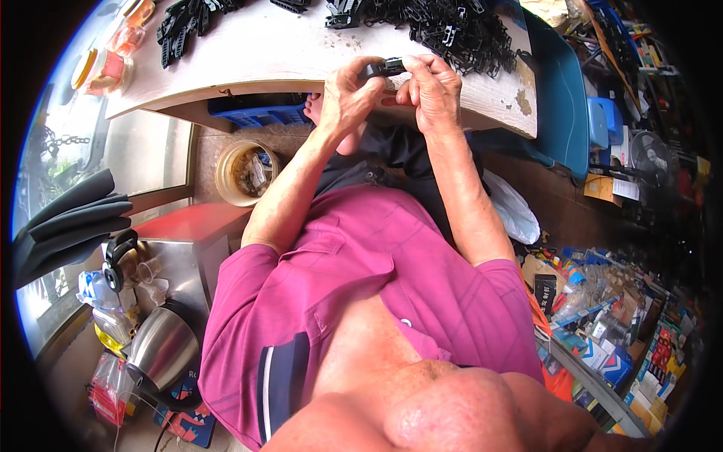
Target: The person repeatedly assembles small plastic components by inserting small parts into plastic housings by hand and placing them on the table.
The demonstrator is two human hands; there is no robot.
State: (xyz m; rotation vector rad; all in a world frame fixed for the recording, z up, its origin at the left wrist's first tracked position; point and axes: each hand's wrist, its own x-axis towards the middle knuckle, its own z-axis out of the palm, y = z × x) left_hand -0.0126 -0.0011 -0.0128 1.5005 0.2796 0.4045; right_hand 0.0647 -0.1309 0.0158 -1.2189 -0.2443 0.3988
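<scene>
A small black plastic part [387, 68] is held up between my two hands, just over the front edge of the pale table [248, 53]. My left hand [351, 96] is closed around its left end, thumb and fingers pinching it. At its right end, my right hand [433, 92] grips with thumb and forefinger, the other fingers curled in. What exactly the part is, I cannot make out. Beyond the hands lies a tangled heap of black plastic pieces [463, 34]. Another bunch of black pieces [177, 34] rests at the table's left, with a smaller black cluster [343, 13] between them.
Lidded tubs [102, 73] stand on the table's far left. Below the table are a blue crate [260, 114] and a bucket with scraps [247, 172]. A teal bin [570, 105] stands at the right. A steel kettle [163, 348] is at lower left, cluttered shelves [625, 331] at lower right.
</scene>
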